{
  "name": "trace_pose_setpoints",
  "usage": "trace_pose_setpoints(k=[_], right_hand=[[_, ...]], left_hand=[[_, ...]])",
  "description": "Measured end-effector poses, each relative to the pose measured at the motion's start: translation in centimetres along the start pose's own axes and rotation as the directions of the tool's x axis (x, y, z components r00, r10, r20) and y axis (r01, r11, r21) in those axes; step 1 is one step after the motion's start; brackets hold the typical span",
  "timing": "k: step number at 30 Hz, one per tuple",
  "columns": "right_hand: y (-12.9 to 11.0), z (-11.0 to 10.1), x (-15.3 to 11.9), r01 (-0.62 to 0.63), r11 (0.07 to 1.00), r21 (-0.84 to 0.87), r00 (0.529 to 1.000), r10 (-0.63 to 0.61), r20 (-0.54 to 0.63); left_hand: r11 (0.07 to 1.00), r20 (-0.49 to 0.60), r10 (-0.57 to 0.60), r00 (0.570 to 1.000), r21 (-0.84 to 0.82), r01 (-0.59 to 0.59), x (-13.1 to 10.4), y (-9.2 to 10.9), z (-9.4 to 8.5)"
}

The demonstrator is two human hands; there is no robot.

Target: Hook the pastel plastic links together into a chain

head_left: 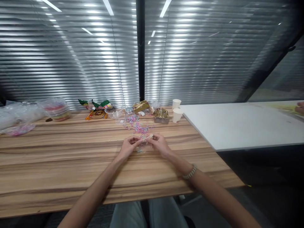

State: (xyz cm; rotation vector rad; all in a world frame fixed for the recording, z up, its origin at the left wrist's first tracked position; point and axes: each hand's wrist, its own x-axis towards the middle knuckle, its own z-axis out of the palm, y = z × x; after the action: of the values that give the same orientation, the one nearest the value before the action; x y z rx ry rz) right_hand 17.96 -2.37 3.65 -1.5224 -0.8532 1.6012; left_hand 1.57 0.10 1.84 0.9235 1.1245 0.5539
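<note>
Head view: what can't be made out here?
In the head view:
Tiny item pinched by left hand and right hand: partly covered by them.
Colourful pieces: shapes too small, blurred.
Near paper cup: wall hides any contents.
Another person's hand: cut off by right edge.

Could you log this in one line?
left hand: pinching; right hand: pinching, beside left; pinched item: too small to identify; colourful pieces: on wooden table

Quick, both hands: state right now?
Left hand: closed in a fingertip pinch; whether it holds anything is too small to tell.
Right hand: closed, pinching a small pale thing.
</note>
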Motion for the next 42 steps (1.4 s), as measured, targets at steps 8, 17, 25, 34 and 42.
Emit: trace_pose_setpoints(k=[8,17,25,34,42], right_hand=[[0.2,-0.2,0.3,0.010,0.999,0.044,0.998,-0.007,-0.065],[1.7,-0.8,1.0,-0.011,0.987,-0.160,0.996,-0.003,-0.085],[1.6,-0.6,0.1,0.171,0.841,-0.514,0.978,-0.080,0.194],[1.7,-0.3,-0.2,0.159,0.867,-0.472,0.977,-0.068,0.204],[2.0,-0.1,0.2,0.115,0.887,-0.447,0.989,-0.058,0.138]], left_hand=[[0.924,0.116,0.154,0.981,0.334,-0.185,-0.1,-0.3,-0.1],[0.636,0.077,0.243,0.967,0.740,-0.219,-0.2,-0.9,-0.9],[0.681,0.083,0.296,0.952,0.680,-0.271,-0.4,0.0,-0.4],[0.765,0.055,0.308,0.950,0.579,-0.282,-0.5,0.2,0.0],[0.997,0.015,0.038,0.999,0.074,-0.039,-0.3,0.4,0.4]])
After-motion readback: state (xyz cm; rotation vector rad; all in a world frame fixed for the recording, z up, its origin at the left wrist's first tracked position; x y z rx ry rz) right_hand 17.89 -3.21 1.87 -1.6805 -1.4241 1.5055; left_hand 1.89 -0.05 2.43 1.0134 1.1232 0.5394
